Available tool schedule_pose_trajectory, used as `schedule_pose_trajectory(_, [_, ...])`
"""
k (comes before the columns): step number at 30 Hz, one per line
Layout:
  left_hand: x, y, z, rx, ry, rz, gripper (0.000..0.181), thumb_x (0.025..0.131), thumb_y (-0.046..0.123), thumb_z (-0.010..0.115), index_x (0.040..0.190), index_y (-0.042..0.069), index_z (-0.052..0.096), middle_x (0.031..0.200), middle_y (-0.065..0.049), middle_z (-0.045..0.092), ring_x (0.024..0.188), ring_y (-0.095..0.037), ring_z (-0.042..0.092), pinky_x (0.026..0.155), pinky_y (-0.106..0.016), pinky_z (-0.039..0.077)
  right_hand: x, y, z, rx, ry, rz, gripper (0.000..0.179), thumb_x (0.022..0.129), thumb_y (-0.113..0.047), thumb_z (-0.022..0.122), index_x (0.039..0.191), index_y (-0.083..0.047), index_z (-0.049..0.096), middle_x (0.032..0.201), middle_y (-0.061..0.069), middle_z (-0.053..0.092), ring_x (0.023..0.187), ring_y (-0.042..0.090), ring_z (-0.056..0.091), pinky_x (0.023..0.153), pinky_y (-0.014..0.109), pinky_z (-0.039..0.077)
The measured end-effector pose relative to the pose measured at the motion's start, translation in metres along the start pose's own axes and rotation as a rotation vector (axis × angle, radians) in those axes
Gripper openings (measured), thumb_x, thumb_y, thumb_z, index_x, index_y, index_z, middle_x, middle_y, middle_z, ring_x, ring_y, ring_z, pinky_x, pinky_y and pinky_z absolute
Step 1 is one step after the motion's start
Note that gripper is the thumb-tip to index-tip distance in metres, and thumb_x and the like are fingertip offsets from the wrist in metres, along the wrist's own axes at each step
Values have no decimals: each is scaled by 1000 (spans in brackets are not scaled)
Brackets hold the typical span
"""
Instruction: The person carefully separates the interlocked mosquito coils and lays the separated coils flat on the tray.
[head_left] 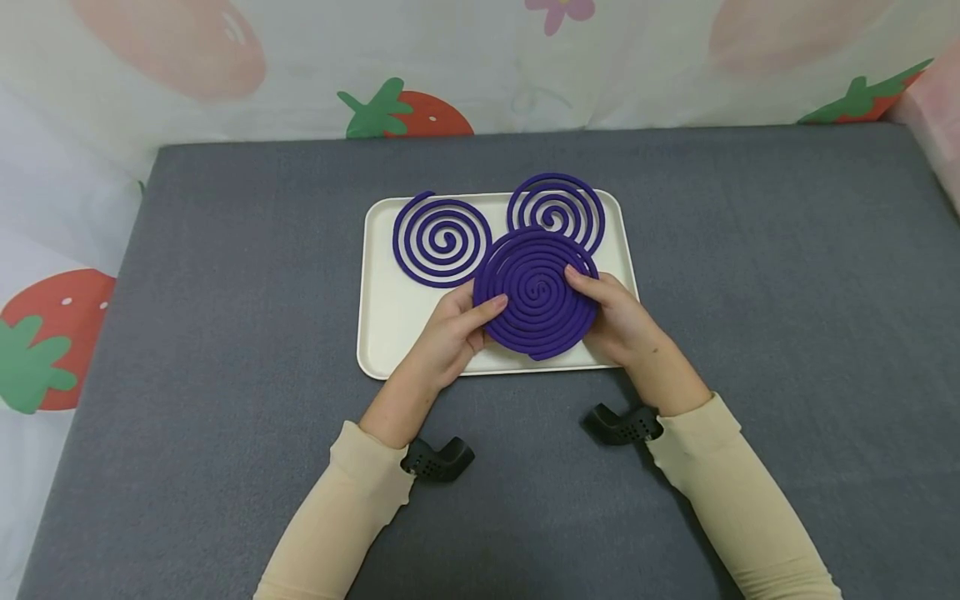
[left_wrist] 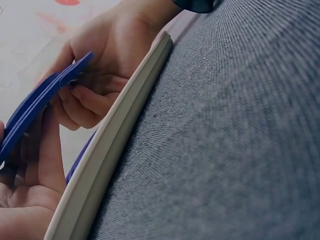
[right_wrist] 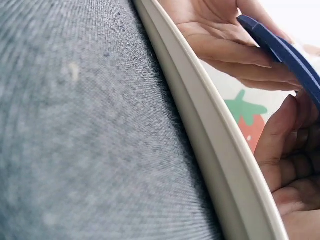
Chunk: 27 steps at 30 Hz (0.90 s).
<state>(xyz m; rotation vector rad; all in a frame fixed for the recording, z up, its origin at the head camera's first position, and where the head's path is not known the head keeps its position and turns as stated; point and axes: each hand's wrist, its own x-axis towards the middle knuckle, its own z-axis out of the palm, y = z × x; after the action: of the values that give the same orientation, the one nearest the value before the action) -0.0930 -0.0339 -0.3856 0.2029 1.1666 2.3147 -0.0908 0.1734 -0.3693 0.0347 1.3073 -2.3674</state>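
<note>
A purple mosquito coil (head_left: 538,292) with tightly packed rings is held over a white tray (head_left: 378,333). My left hand (head_left: 450,333) pinches its left edge, thumb on the upper face. On the opposite edge my right hand (head_left: 618,325) grips it the same way. Edge-on in the left wrist view, the coil (left_wrist: 47,97) looks layered and sits tilted, apart from the tray. Two looser-wound spirals lie on the tray: a left coil (head_left: 447,243), and a right coil (head_left: 555,176) overhanging the back rim and partly covered by the held one.
A grey cloth (head_left: 225,333) covers the table under the tray. Behind stands a pale curtain (head_left: 300,50) printed with strawberries. A black wrist camera (head_left: 438,460) is on the left wrist, another black wrist camera (head_left: 621,423) on the right.
</note>
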Motion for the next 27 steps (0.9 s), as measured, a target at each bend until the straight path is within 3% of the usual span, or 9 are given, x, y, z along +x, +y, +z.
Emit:
schedule_pose_trajectory(7, [-1, 2, 1, -28, -3, 25, 28, 97, -3, 36, 123, -11, 46, 94, -4, 67, 83, -13, 65, 70, -26, 56, 0, -1, -1, -11, 63, -24, 23, 98, -23, 51, 91, -9, 68, 85, 2, 69, 78, 10, 64, 76, 23, 49])
schedule_pose_trajectory(13, [-1, 1, -1, -82, -67, 56, 48, 91, -13, 35, 137, -19, 26, 105, -6, 64, 93, -14, 63, 78, -25, 54, 1, -2, 0, -21, 143, -70, 24, 98, -24, 52, 88, -12, 69, 83, 1, 69, 75, 9, 63, 71, 22, 49])
schedule_pose_trajectory(18, [0, -1, -4, -64, -98, 57, 59, 83, -20, 34, 140, -18, 21, 109, -6, 61, 100, -14, 60, 83, -23, 53, 1, -3, 0, 7, 148, -73, 24, 99, -24, 50, 90, -11, 69, 85, 1, 69, 77, 10, 64, 69, 22, 50])
schedule_pose_trajectory(27, [1, -2, -3, -1, -76, 58, 60, 81, -19, 38, 140, -17, 24, 109, -9, 60, 98, -13, 60, 82, -23, 53, 2, -4, 1, 18, 128, -53, 25, 100, -21, 46, 93, -10, 67, 86, 2, 68, 77, 10, 63, 68, 23, 52])
